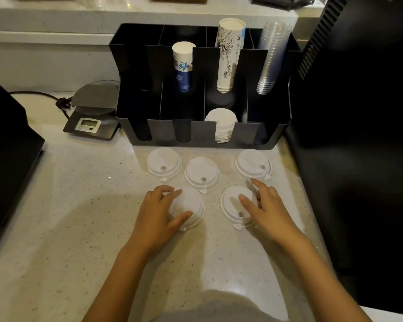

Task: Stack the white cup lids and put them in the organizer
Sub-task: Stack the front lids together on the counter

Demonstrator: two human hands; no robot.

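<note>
Several white cup lids lie on the speckled counter in front of the black organizer (275, 133). My left hand (158, 212) grips the near-left lid (191, 203), thumb and fingers around its rim. My right hand (265, 205) rests on the right edge of the near-right lid (233, 203), fingers spread. Three more lids lie farther back: left lid (163, 163), middle lid (202, 173), right lid (251, 163). A stack of white lids (221, 126) stands in the organizer's front third slot.
The organizer's back slots hold a blue-printed paper cup stack (183, 66), a taller white cup stack (229, 54) and clear plastic cups (271, 56). A digital scale (91, 112) with a cable sits at left. Black machines flank the counter: left machine (5, 154), right machine (358, 135).
</note>
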